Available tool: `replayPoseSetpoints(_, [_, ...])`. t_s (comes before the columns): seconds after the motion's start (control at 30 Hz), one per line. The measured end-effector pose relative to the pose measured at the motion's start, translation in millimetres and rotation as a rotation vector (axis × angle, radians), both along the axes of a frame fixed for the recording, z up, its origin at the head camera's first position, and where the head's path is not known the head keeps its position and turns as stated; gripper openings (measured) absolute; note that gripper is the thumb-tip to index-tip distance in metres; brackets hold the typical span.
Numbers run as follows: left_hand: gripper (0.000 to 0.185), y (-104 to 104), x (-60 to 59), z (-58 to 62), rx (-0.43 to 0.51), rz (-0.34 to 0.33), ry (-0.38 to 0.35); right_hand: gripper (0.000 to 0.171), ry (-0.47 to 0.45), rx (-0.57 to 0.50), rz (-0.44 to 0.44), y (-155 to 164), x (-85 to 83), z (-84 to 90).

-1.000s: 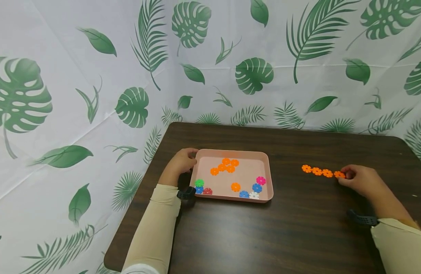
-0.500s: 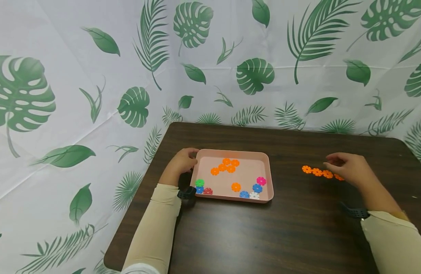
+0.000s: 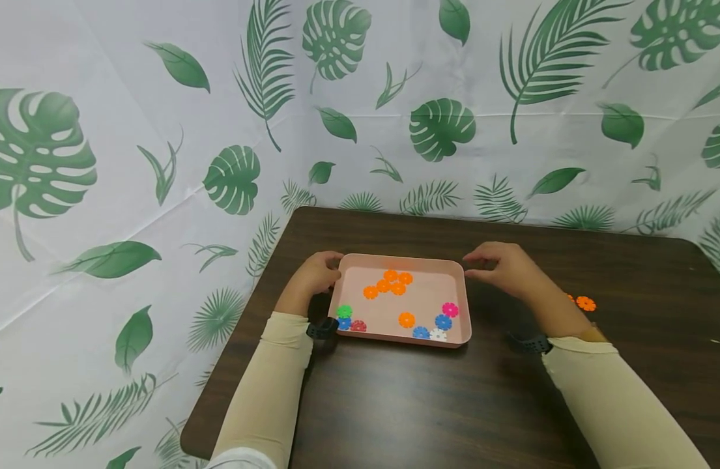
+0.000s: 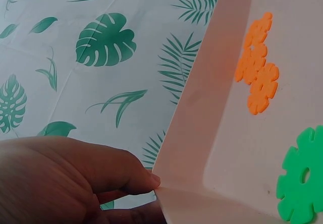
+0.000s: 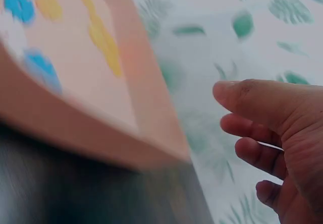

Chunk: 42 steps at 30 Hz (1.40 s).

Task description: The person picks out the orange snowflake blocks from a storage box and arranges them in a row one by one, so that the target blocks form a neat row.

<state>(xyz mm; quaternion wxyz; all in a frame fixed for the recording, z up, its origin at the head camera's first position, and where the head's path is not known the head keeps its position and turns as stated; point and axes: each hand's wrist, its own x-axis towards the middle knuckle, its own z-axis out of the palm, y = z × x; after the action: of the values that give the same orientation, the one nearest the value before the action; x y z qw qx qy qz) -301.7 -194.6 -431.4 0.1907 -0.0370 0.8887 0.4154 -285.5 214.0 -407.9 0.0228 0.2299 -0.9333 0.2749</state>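
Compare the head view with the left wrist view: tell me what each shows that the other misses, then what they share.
Only the head view shows the right hand, empty, near the far right corner of the pink tray, the dark table, the orange piece lying beyond that arm, and the blue, white, pink and red pieces in the tray.

Only the left wrist view shows close up the fingers pinching the tray's corner.

Both show the left hand, the tray, the orange cluster, the green piece and the leaf-print backdrop.

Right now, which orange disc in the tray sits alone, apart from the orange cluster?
The single orange disc near the middle of the pink tray. The other orange discs touch each other in a cluster toward the tray's far side.
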Motion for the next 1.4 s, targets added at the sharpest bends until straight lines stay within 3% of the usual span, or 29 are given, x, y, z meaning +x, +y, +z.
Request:
replayPoseSetpoints(0.2, [0.052, 1, 0.2, 1.3, -0.015, -0.012, 0.017, 0.027, -0.145, -0.032, 0.130, -54, 4.2, -14.3])
replayPoseSetpoints(0.37, [0.052, 2, 0.7, 1.8, -0.019, -0.010, 0.021, 0.026, -0.140, 0.001, 0.347, -86, 8.5, -28.3])
replayPoseSetpoints(0.5, [0.052, 2, 0.4, 1.3, -0.034, -0.005, 0.026, 0.026, -0.186, 0.068, 0.421, -103, 13.8, -34.6])
replayPoseSetpoints(0.77, [0.052, 1, -0.9, -1.3, -0.039, -0.003, 0.026, 0.025, -0.158, 0.210, 0.432, -116, 21.4, -37.4])
replayPoseSetpoints(1.2, [0.052, 0, -1.3, -2.5, -0.048, -0.008, 0.038, 0.026, -0.136, 0.287, 0.397, -121, 24.8, -39.4])
replayPoseSetpoints(1.4, [0.051, 1, -1.5, -3.2, -0.042, 0.001, 0.018, 0.032, -0.154, 0.263, 0.322, -119, 25.5, -34.3])
